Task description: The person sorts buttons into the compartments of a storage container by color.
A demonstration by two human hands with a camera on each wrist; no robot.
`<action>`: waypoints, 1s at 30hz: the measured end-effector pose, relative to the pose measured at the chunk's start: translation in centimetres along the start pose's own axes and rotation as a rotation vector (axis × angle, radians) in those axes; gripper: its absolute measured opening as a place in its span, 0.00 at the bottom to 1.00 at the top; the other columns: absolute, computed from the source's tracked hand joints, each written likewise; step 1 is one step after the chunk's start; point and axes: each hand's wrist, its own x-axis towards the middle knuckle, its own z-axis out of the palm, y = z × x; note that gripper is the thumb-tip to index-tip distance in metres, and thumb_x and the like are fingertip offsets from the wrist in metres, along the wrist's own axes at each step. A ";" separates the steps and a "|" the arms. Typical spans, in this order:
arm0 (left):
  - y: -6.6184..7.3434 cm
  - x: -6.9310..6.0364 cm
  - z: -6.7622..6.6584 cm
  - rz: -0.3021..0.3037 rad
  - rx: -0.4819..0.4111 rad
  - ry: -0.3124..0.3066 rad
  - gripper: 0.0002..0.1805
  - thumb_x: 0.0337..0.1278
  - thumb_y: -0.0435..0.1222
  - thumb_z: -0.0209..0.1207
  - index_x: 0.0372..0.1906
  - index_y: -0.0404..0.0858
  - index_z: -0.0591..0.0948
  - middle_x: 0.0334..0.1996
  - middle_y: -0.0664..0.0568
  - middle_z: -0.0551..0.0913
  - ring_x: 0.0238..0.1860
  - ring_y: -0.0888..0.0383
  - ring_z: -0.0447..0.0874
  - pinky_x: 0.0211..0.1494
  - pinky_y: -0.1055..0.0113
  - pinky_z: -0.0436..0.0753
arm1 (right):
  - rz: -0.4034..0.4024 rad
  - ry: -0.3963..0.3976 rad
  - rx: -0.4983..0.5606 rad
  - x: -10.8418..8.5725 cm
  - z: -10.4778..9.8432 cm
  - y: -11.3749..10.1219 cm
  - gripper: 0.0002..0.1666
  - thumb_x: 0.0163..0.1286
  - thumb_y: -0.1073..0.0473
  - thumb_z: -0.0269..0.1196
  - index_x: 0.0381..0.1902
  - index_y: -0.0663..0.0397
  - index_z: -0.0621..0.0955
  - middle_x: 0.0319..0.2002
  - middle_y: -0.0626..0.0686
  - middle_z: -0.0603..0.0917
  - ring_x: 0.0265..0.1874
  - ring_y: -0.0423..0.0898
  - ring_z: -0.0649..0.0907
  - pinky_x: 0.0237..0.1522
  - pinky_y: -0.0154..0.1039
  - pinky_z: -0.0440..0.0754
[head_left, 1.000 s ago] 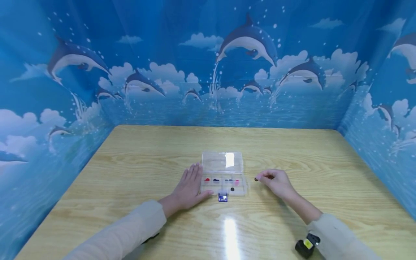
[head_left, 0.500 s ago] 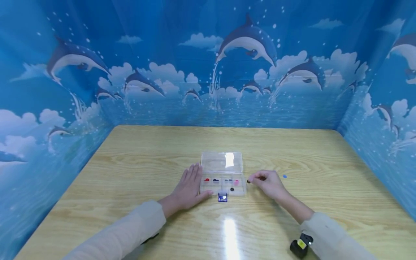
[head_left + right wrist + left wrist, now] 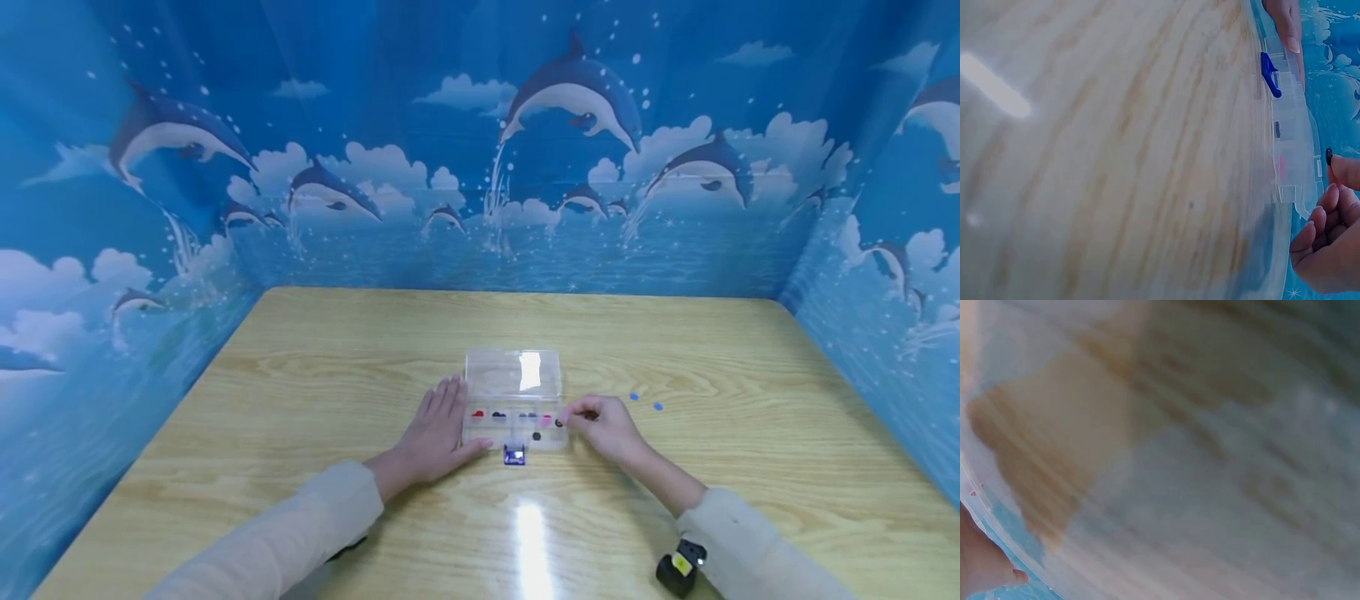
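A clear plastic compartment box (image 3: 553, 446) lies on the table, its lid (image 3: 495, 375) folded back and its blue latch (image 3: 514, 455) toward me. My left hand (image 3: 435, 433) lies flat along the box's left side, fingers straight, thumb at the front edge. Above the right end of the box, my right hand (image 3: 611, 429) pinches a small dark round piece (image 3: 1329, 155) between thumb and index finger. A similar black piece (image 3: 536, 436) lies in a front compartment. Red (image 3: 478, 414), dark blue (image 3: 498, 416), greyish (image 3: 527, 416) and pink (image 3: 547, 421) pieces fill the back row.
Two small blue pieces (image 3: 633, 397) lie on the wooden table (image 3: 360, 333) behind and right of my right hand. A blue dolphin-print curtain (image 3: 420, 242) stands behind the table and along both sides. The left wrist view is mostly blurred.
My right hand has moved left with the dark round piece, from beside the box to over its right end. The blue pieces have come into sight behind it. My left hand stays put.
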 end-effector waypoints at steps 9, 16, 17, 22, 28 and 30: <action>0.0 0.1 0.0 0.005 0.010 0.002 0.51 0.60 0.65 0.38 0.72 0.31 0.40 0.73 0.37 0.38 0.74 0.43 0.35 0.75 0.50 0.42 | -0.012 -0.039 0.008 0.1 0.5 0.1 0.07 0.59 0.67 0.61 0.34 0.67 0.82 0.30 0.55 0.83 0.26 0.41 0.73 0.26 0.27 0.72; 0.1 0.0 -0.1 0.002 -0.001 -0.004 0.52 0.60 0.66 0.38 0.72 0.31 0.40 0.73 0.38 0.38 0.74 0.43 0.34 0.75 0.50 0.41 | -0.058 -0.054 -0.005 0.3 1.0 0.4 0.06 0.58 0.68 0.61 0.32 0.66 0.82 0.30 0.56 0.84 0.25 0.39 0.74 0.26 0.27 0.73; 0.1 0.0 -0.1 0.001 0.000 -0.005 0.52 0.59 0.66 0.38 0.72 0.32 0.40 0.73 0.38 0.38 0.74 0.44 0.34 0.75 0.50 0.41 | -0.060 -0.053 -0.008 0.4 1.1 0.5 0.06 0.58 0.68 0.61 0.32 0.66 0.83 0.30 0.55 0.85 0.25 0.39 0.74 0.26 0.27 0.73; 0.2 -0.1 -0.2 0.003 0.000 -0.004 0.52 0.60 0.66 0.38 0.72 0.31 0.40 0.73 0.38 0.38 0.74 0.43 0.35 0.75 0.50 0.41 | -0.060 -0.042 -0.016 0.4 1.2 0.5 0.05 0.57 0.68 0.62 0.31 0.66 0.83 0.29 0.55 0.85 0.23 0.38 0.73 0.24 0.27 0.72; 0.2 -0.1 -0.2 -0.002 -0.001 -0.006 0.52 0.59 0.66 0.38 0.72 0.32 0.40 0.73 0.38 0.38 0.74 0.43 0.34 0.75 0.50 0.41 | -0.027 -0.046 -0.026 0.3 1.2 0.3 0.05 0.57 0.66 0.64 0.31 0.65 0.83 0.30 0.54 0.84 0.24 0.41 0.72 0.23 0.27 0.71; 0.1 -0.1 -0.2 -0.003 0.000 -0.008 0.52 0.59 0.66 0.38 0.72 0.32 0.40 0.73 0.38 0.38 0.74 0.44 0.34 0.75 0.50 0.41 | -0.021 -0.045 -0.029 0.3 1.3 0.3 0.05 0.57 0.66 0.64 0.31 0.64 0.83 0.29 0.53 0.83 0.24 0.41 0.72 0.23 0.27 0.71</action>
